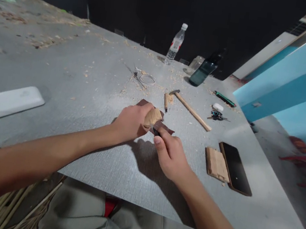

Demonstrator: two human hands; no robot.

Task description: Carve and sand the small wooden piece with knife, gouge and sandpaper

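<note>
The left hand has its fingers wrapped around a rounded piece of wood. A brown sheet sticks out beside those fingers, under the wood. The right hand has its fingers curled tight around a small black tool. The tool's thin tip seems to touch the wood, but it is too blurry to be sure. So the wood sits between the left and right fingers, above the grey table.

Just past the fingers lie a short wooden handle and a hammer, with wood bits between them. Farther past the fingers are a white loop and a clear bottle. To the right of the right fingers lie a wooden block and a dark phone, side by side.
</note>
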